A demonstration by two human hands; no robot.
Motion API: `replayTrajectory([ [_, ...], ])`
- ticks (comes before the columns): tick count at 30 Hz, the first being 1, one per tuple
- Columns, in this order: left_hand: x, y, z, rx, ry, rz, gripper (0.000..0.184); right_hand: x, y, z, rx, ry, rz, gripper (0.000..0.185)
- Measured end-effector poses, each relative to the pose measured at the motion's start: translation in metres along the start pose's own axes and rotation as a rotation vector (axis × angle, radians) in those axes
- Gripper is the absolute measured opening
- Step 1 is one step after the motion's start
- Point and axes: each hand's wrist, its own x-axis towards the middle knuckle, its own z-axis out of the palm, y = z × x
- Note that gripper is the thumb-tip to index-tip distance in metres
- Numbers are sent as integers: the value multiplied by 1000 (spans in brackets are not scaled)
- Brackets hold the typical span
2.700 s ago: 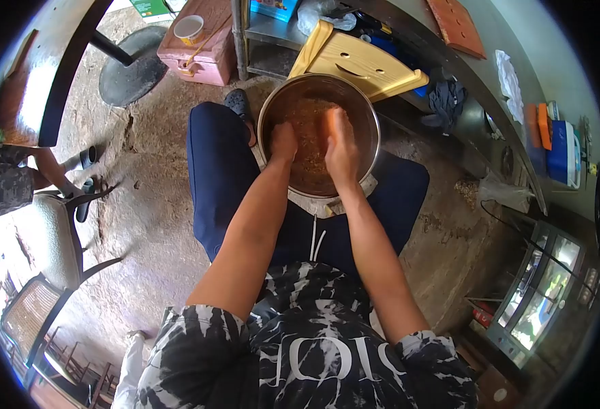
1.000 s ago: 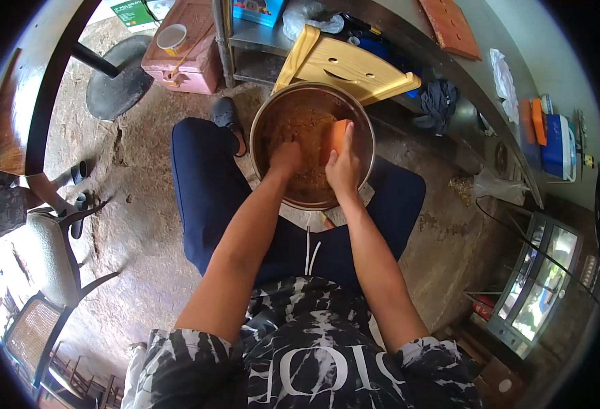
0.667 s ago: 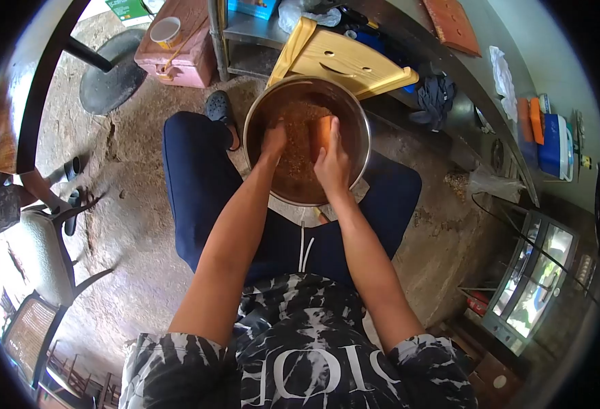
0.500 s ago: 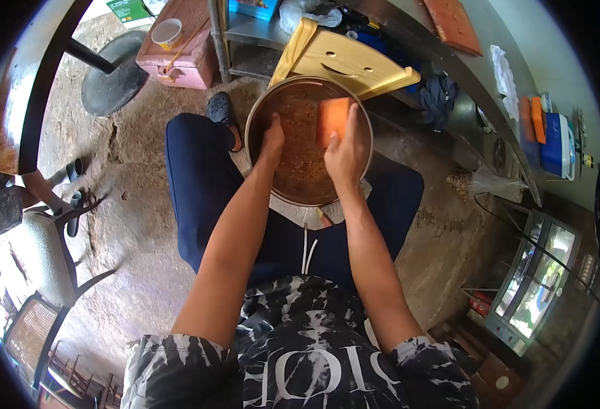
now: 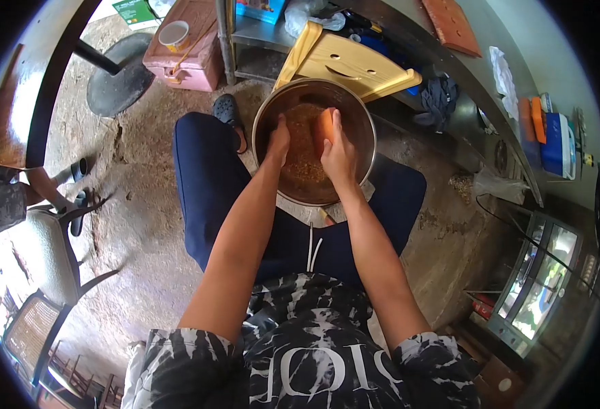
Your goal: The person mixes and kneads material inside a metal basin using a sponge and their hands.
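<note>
Metal pot [image 5: 362,129]: sits mouth up between the person's knees, just in front of the seat; what it rests on is mostly hidden.
Pot contents [image 5: 304,168]: reddish-brown, grainy-looking layer over the pot floor; whether wet or dry, cannot tell.
Orange block [image 5: 324,126]: inside the pot, right of its middle, tilted, one face turned toward the left hand.
Right hand [image 5: 339,155]: grips the orange block, thumb on the near side, fingers along the far side.
Left hand [image 5: 279,140]: inside the pot by its left wall, thumb side up, apart from the block; fingers partly hidden, so cannot tell whether they are spread or pinch anything.
Progress, done: block in hand and lowered below the rim; both hands within the pot.
Progress, left: judged mid-work, since block and both hands are in the pot and the contents lie loose on its floor; share remaining cannot be read from one view.
Smiling yellow panel [image 5: 354,65]: pale wood with cut-out eyes and mouth, just beyond the far rim.
Pink box [image 5: 194,53]: on the floor farther off to the left, a white tub [image 5: 174,34] on its lid.
Dark blue trousers [image 5: 208,177]: legs apart, one to each side of the pot.
</note>
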Motion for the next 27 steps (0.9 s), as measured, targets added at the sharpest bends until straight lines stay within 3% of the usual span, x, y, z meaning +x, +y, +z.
replayTrajectory([
  [2, -11, 5, -1, 22, 48, -39, 90, 9, -21, -19, 11, 98, -52, 77],
  [3, -2, -9, -4, 17, 55, -55, 90, 8, -37, -29, 27, 90, 31, 78],
  [6, 24, -27, -8, 55, 53, -21, 91, -9, -4, 2, -19, -12, 12, 77],
  [7, 11, -17, -5, 22, 31, 1, 91, -7, -3, 4, -5, 72, 34, 77],
  [10, 16, -8, -8, -105, -38, 7, 88, 8, -22, -26, -69, 37, 52, 76],
  [11, 18, -18, -11, -197, -82, -24, 84, 9, -32, -30, -50, 169, -28, 76],
  [12, 11, -17, -10, -199, -80, -32, 84, 3, -36, -27, -52, 162, -24, 76],
  [14, -5, 0, -1, -2, 47, -21, 89, -3, -44, -23, -36, 246, -155, 78],
  [15, -12, -4, -1, 2, 44, -24, 89, -17, -22, -4, 44, -113, 22, 79],
  [16, -15, -1, -1, 19, 50, -12, 89, -22, -24, 4, -17, -46, -7, 79],
  [19, 0, 5, 0, -35, 37, 10, 88, -6, -31, -8, 34, -129, -46, 76],
  [21, 2, -6, -4, -104, 28, -9, 88, 0, -50, -18, 63, 57, -37, 77],
  [24, -4, -3, -4, -98, 70, -36, 88, -19, -43, 4, 206, -9, -88, 75],
  [25, -7, -4, -2, -161, 44, 26, 89, -25, -41, 11, 174, -134, -14, 72],
  [27, -9, 10, 3, -226, 9, 104, 89, -15, -35, 10, 152, -48, -58, 72],
])
